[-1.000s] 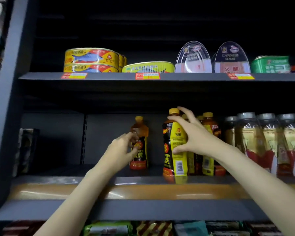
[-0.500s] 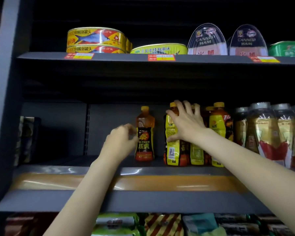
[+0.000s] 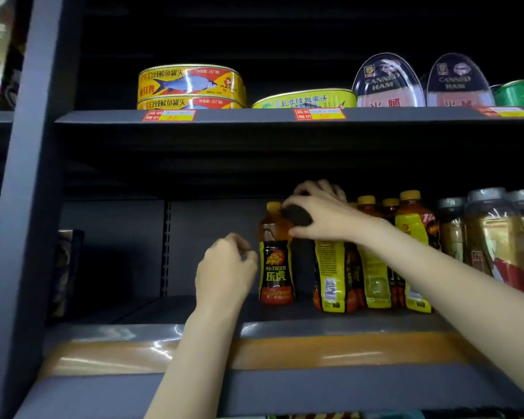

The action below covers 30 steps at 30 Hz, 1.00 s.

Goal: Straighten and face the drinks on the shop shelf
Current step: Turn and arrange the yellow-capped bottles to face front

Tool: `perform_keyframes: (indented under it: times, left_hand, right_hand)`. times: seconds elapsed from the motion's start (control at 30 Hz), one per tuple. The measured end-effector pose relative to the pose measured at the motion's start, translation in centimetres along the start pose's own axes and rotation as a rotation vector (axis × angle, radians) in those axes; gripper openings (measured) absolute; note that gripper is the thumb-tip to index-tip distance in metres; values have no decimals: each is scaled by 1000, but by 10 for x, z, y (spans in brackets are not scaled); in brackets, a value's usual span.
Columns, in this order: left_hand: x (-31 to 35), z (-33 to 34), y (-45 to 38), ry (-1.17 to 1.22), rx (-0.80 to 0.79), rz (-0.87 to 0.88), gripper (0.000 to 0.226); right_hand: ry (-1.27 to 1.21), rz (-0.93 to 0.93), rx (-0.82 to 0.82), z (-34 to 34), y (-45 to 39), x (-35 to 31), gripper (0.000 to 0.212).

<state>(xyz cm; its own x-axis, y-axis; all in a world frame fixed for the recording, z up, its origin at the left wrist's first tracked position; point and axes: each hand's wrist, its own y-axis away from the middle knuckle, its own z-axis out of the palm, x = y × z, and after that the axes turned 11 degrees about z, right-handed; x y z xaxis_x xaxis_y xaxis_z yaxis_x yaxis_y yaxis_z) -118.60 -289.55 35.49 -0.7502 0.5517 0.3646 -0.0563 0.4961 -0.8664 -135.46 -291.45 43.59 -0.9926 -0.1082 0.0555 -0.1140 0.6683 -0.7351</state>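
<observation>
Right hand (image 3: pixel 321 216) grips a bottle top; left hand (image 3: pixel 224 267) seemingly touches HI-TIGER bottle (image 3: pixel 276 267).

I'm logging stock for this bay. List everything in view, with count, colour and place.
Hi-Tiger bottle: one, orange and black, standing alone on middle shelf.
Yellow-capped bottles: at least four, orange-yellow, grouped to its right.
Grey-lidded jars: about three, amber, far right.
Fish tins: two stacked yellow, one lime beside, upper shelf.
Canned ham: two, dark, upper shelf.
Green tin: one, upper right.
Left hand: curled, beside lone bottle.
Right hand: on bottle tops.
</observation>
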Motion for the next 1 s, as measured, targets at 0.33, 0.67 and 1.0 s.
perform_keyframes:
  times: [0.33,0.67,1.0]
  left_hand:
    - [5,1,1,-18,-64,63,11]
    - [2,3,0,-31,-58,74,8]
    - [4,3,-1,-50,-78,66,10]
  right_hand:
    - [341,-71,-218,-9,5,25,76]
    - [496,95,-107,24,-3,1,66]
    - [230,377,-109,-16,62,102,93]
